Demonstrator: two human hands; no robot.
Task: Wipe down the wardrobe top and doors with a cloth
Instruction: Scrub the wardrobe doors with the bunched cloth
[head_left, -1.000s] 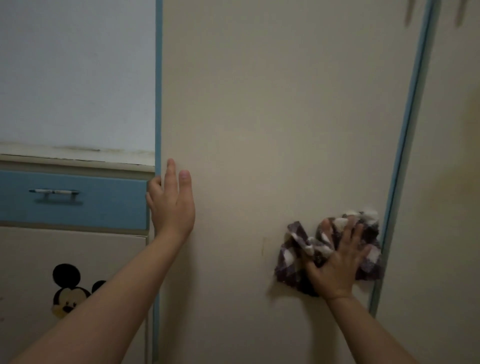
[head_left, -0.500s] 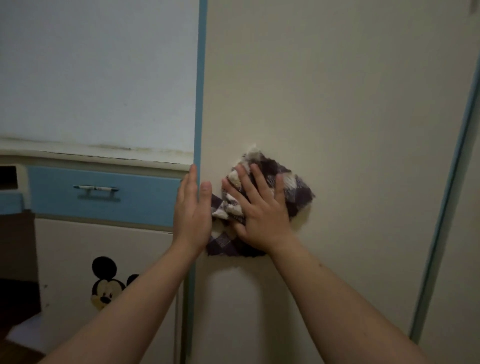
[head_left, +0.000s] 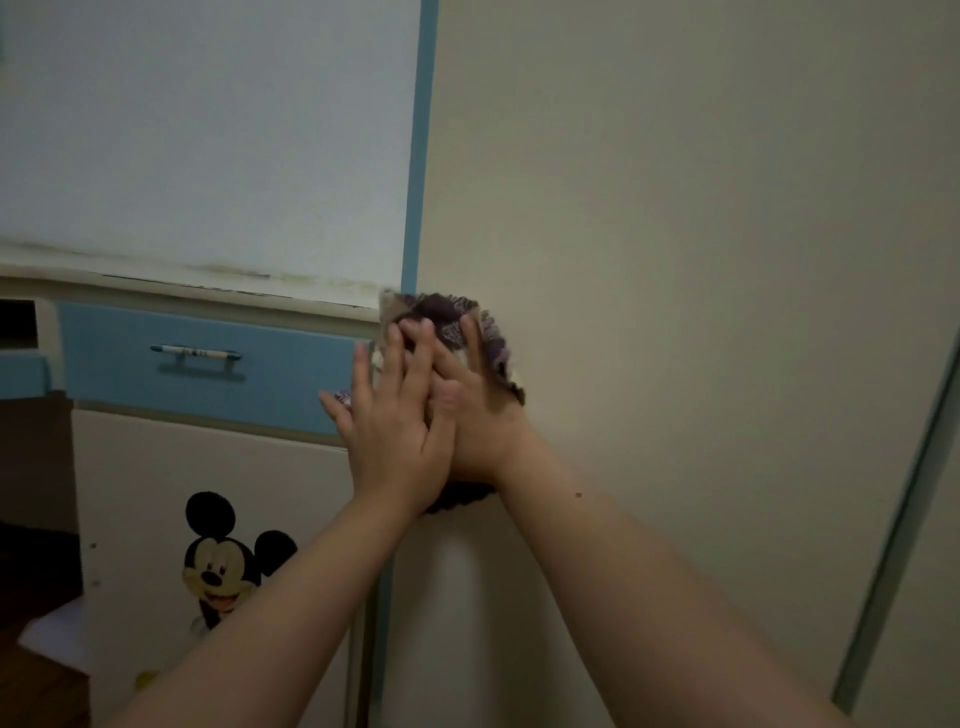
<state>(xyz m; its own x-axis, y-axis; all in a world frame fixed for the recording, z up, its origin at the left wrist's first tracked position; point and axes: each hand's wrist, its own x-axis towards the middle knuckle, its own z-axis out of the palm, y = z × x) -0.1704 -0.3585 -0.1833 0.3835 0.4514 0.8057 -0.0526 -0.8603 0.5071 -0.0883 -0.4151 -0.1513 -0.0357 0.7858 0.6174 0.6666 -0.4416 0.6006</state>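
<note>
Both hands flat, fingers spread, gripping nothing. Right hand (head_left: 470, 410) pressed palm-down on the cloth (head_left: 475, 332), pinning it against the wardrobe door (head_left: 675, 260). Left hand (head_left: 392, 415) overlapping the right from the left side, fingertips over the cloth's near edge. Dark checked cloth bunched at the door's left edge, against the blue trim (head_left: 418, 156). Off to the left, a blue drawer (head_left: 156, 364) with a handle (head_left: 196, 353), and a cartoon mouse sticker (head_left: 223, 561) on the cabinet below.

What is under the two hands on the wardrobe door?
A checked purple-and-white cloth lies under the right hand, pressed flat on the cream wardrobe door. The left hand overlaps its left edge. The cloth's middle is covered, and so is the door surface behind it.
</note>
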